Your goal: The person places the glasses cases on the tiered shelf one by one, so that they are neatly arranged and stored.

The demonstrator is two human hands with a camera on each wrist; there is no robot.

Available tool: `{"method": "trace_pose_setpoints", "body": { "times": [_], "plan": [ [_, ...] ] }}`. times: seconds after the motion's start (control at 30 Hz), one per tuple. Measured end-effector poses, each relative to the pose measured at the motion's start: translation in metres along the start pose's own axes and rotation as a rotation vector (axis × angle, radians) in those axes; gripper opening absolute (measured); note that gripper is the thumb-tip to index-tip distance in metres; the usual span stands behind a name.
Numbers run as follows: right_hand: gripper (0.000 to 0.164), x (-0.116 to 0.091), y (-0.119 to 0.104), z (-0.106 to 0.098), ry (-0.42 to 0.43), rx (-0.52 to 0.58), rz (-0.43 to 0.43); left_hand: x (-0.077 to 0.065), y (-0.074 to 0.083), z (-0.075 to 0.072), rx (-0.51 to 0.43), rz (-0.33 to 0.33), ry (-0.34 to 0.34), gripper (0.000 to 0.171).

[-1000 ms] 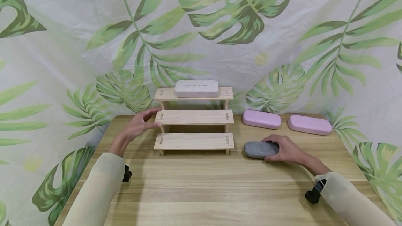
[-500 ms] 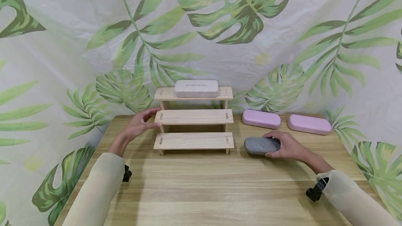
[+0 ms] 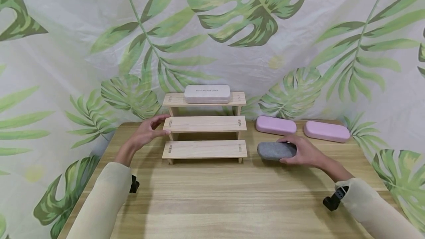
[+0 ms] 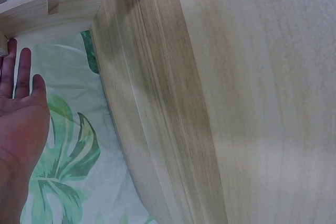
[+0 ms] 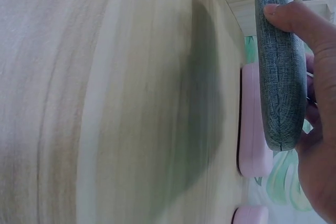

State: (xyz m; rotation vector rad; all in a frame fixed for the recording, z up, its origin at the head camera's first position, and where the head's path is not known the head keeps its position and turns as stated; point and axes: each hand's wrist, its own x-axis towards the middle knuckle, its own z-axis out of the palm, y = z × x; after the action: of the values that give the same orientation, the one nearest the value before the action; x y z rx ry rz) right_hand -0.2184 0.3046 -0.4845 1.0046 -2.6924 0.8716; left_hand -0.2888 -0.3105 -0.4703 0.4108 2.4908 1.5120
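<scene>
My right hand grips a grey fabric glasses case at its right end, thumb on the near side and fingers on the far side. In the right wrist view the case is off the table, its shadow apart from it. My left hand rests at the left end of a three-step wooden display shelf, by the middle step. The left wrist view has its fingers fairly straight, with tips at the wood; its thumb is out of that view. A white glasses case lies on the top step.
Two pink glasses cases, the left one and the right one, lie at the table's back right, behind the grey case. The wooden table ends at a leaf-print cloth hanging behind it.
My right hand has lifted the grey glasses case off the table, and both have moved slightly up in the head view. The left hand and the shelf have stayed in place.
</scene>
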Motion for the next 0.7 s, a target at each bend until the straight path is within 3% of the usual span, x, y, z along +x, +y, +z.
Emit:
{"method": "trace_pose_setpoints", "body": {
  "times": [0.7],
  "plan": [
    [0.06, 0.017, -0.009, -0.008, 0.058, -0.004, -0.065, 0.0, 0.002, 0.001, -0.012, 0.007, 0.004, 0.074]
  ]
}}
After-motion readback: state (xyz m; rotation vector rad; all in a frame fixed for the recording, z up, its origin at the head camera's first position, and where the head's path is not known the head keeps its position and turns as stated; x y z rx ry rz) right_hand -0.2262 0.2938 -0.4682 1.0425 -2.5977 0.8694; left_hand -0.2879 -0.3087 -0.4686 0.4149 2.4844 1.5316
